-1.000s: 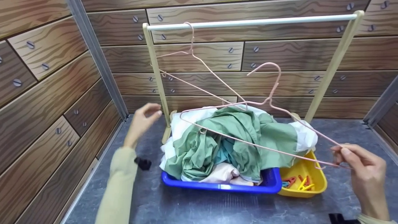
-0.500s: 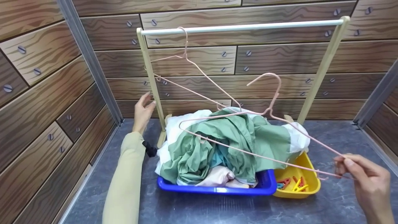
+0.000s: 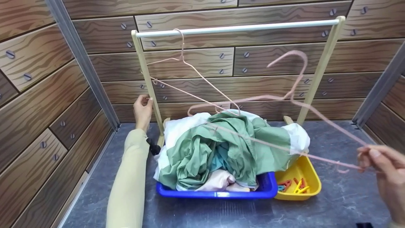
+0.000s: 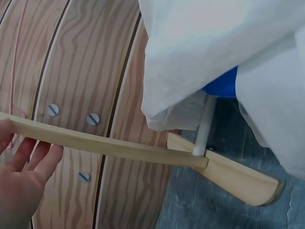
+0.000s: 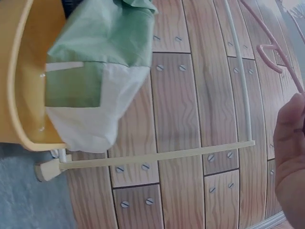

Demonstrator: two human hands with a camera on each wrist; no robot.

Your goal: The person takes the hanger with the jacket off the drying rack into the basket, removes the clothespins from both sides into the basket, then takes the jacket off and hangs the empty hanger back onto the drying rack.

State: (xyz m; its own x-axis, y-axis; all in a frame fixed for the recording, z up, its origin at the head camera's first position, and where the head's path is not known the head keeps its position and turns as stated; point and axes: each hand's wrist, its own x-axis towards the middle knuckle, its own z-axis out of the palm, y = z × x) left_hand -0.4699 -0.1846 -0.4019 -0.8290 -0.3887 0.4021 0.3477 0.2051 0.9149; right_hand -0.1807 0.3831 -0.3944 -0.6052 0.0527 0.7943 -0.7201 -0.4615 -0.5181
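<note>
In the head view my right hand pinches one end of a pink wire clothes hanger. The hanger is held up in front of the rack, its hook upward and its other end over the clothes. My left hand is at the left wooden post of a small garment rack, thumb and curled fingers against it. In the left wrist view, fingers lie along this post. A second pink hanger hangs from the white rail near its left end.
A blue basin is heaped with green and white clothes. Beside it, a yellow bin holds several coloured clothespins. Wood-patterned walls enclose the back and sides; the rack stands close to the back wall.
My left hand has moved to the rack's left post and curled its fingers there. My right hand has shifted right, and the hanger's hook has risen. The head view has shifted slightly.
</note>
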